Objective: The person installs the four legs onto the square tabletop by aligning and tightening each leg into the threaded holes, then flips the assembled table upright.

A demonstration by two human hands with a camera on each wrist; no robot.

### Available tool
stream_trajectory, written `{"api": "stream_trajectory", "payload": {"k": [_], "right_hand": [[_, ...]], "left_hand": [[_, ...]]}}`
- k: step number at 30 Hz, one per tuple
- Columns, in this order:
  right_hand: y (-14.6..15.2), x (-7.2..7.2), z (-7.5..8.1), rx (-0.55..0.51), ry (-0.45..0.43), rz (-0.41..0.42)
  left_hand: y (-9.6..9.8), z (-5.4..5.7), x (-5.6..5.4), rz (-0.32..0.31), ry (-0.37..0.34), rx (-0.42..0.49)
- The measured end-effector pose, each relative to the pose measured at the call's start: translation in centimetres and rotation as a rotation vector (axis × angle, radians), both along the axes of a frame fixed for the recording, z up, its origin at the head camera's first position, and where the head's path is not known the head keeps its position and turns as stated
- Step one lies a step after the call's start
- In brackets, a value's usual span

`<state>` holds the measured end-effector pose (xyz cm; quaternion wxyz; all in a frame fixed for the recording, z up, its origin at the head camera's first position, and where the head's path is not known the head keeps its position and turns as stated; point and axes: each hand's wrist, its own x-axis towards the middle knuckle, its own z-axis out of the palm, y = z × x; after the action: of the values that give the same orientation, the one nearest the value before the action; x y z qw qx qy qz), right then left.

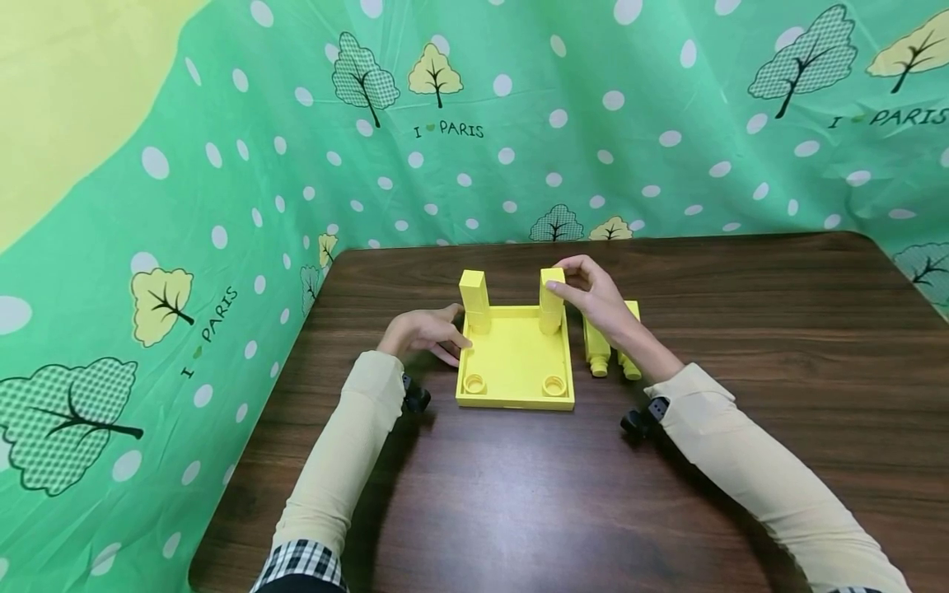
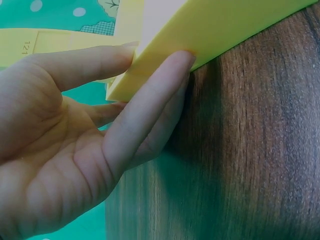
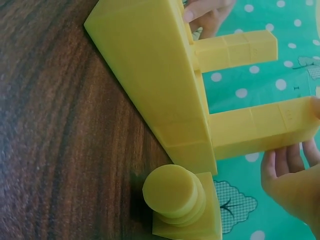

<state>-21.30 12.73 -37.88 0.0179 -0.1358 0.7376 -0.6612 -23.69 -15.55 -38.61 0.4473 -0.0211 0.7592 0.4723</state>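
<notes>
A yellow square tray [image 1: 516, 362] with a raised rim lies on the table, two ring-shaped sockets [image 1: 553, 385] at its near corners. Upright at the far left corner stands a yellow square post [image 1: 474, 298]. My right hand [image 1: 599, 301] holds the top of another yellow post [image 1: 552, 306], which stands at the far right corner. At the tray's left side, my left hand [image 1: 428, 332] grips the wall, thumb over the rim and fingers along the outside, as the left wrist view shows [image 2: 125, 95].
Two more yellow posts [image 1: 596, 350] with round pegs lie to the right of the tray, partly hidden under my right arm. The dark wooden table [image 1: 489, 494] meets a green patterned cloth [image 1: 511, 181] behind and at the left.
</notes>
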Motion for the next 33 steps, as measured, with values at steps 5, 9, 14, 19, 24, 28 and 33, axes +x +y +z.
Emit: {"api": "stream_trajectory", "payload": {"k": [5,9,14,19,24,28,33], "right_hand": [[0.04,0.07,-0.08,0.025,0.001,-0.015],[-0.03,0.09,-0.18,0.061,0.008,-0.033],[-0.20,0.15,-0.32,0.097,0.034,-0.071],[-0.41,0.28,-0.39,0.139,0.053,-0.113],[-0.54,0.49,-0.19,0.247,0.072,-0.169],[-0.65,0.63,0.01,0.273,0.074,-0.186],[-0.69,0.58,0.16,0.263,0.066,-0.186]], "left_hand": [[-0.04,-0.03,0.00,-0.002,-0.003,0.000],[-0.07,-0.01,-0.01,-0.002,-0.007,0.002],[-0.11,0.03,0.00,-0.001,-0.005,0.006],[-0.11,0.06,0.02,0.001,-0.005,0.005],[-0.09,0.09,0.05,0.002,-0.006,0.008],[-0.08,0.05,0.05,0.002,-0.005,0.010],[0.00,0.18,0.07,0.003,-0.005,0.014]]}}
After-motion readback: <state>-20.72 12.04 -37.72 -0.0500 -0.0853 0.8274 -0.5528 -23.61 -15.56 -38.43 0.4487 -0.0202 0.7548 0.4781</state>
